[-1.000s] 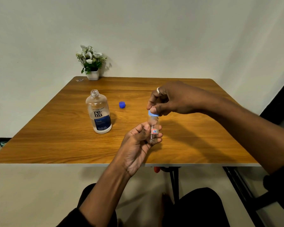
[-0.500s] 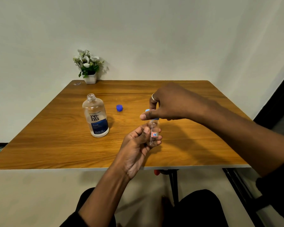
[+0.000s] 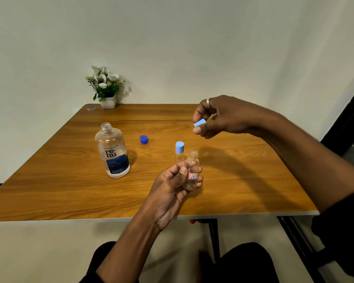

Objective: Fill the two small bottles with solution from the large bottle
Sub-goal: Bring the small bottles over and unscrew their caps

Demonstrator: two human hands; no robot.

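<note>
The left hand (image 3: 172, 180) rises from below the near edge of the counter (image 3: 49, 190), palm turned toward the person, and its grip is curled around the open small bottle (image 3: 191, 172), holding it upright above the counter. The right hand (image 3: 219, 117) comes in from the right, higher and farther back, wrist bent, its grip pinching the light blue cap (image 3: 199, 122) between thumb and fingertips. The second small bottle (image 3: 179, 149), capped, stands just behind the held one, and the open large bottle (image 3: 112, 152) stands at the left, its dark blue cap (image 3: 144, 139) near it.
</note>
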